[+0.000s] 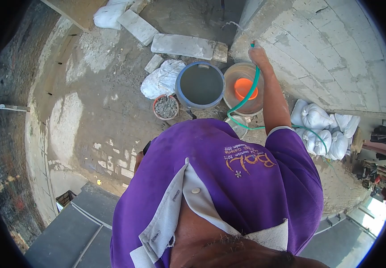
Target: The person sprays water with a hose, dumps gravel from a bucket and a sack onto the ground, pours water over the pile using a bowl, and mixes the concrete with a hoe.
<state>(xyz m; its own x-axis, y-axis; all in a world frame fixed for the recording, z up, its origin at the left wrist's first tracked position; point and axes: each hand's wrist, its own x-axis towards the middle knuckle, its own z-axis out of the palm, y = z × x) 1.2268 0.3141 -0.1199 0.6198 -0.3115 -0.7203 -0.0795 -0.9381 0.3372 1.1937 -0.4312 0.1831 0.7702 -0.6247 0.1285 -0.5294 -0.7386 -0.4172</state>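
Observation:
My right hand is closed around a green hose near its end, held out in front of the wall. Water sprays from it toward the upper left. The hose drops across a wide basin with an orange bucket inside. Left of the basin stands a blue-rimmed drum of murky water. My left hand shows only as a sliver beside my purple shirt, below a dark band; its fingers are hidden.
A small tub of grey rubble and a white sack sit by the drum. Concrete blocks lie beyond. A block wall rises at right, with several filled white sacks below it.

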